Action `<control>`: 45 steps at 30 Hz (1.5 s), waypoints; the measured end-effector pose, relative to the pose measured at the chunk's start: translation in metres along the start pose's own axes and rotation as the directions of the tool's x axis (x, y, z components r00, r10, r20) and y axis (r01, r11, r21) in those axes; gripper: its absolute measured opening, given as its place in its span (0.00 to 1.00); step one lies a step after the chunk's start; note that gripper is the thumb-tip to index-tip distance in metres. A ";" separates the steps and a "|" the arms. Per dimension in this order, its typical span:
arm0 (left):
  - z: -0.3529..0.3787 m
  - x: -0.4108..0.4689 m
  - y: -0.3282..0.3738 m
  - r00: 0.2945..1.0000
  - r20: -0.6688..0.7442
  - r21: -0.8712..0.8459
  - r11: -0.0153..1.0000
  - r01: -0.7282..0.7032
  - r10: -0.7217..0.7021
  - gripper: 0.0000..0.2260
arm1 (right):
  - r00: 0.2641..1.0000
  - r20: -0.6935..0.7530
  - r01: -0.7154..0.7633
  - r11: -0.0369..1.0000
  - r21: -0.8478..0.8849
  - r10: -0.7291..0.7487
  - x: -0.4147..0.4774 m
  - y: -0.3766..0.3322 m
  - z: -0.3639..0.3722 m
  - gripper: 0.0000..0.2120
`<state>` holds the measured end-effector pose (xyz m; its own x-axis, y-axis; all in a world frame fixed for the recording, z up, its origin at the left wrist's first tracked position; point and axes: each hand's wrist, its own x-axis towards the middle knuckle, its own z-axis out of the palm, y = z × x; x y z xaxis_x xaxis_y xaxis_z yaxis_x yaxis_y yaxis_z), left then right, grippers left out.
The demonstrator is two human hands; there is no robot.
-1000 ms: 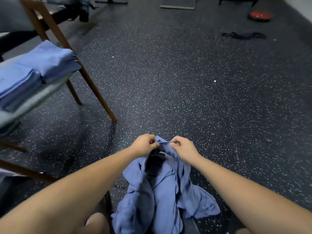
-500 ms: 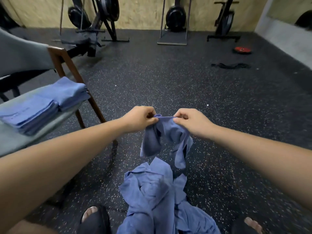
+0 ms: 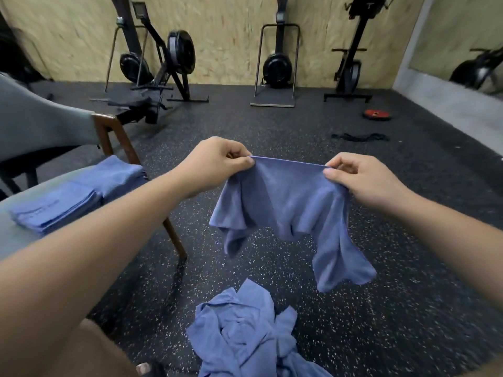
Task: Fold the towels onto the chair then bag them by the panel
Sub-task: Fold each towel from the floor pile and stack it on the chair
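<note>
Chair (image 3: 122, 144) at left carries folded towels (image 3: 79, 194); left hand (image 3: 215, 161) and right hand (image 3: 362, 180) each pinch the top edge of a blue towel (image 3: 285, 197) hanging above the loose pile (image 3: 245, 330) on the floor (image 3: 272, 126). Red plate (image 3: 377, 114) far right.

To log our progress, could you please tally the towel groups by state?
Towel held by left hand and right hand: 1
Folded stacks on the chair: 2
Loose heap on the floor: 1
Total: 4
</note>
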<state>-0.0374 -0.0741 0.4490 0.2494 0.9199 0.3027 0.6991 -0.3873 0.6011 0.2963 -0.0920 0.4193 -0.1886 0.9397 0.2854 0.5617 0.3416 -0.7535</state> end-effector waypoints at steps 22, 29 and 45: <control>-0.005 -0.018 -0.081 0.985 0.091 0.367 0.924 0.104 -0.147 0.06 | 0.982 -0.047 -0.186 0.964 -0.190 0.181 -0.016 0.056 -0.027 0.07; 0.005 -0.020 -0.057 0.995 0.075 0.250 0.967 0.047 -0.068 0.03 | 0.961 0.097 -0.226 0.936 -0.270 0.260 -0.018 0.056 -0.008 0.06; 0.068 -0.032 0.029 0.956 0.217 0.056 0.975 -0.215 0.199 0.07 | 0.943 0.333 0.008 0.996 -0.092 0.023 -0.041 -0.026 0.065 0.11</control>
<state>0.0209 -0.1109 0.4062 0.5227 0.8156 0.2482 0.6652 -0.5723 0.4795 0.2370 -0.1380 0.3882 -0.4330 0.8997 0.0548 0.6320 0.3464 -0.6933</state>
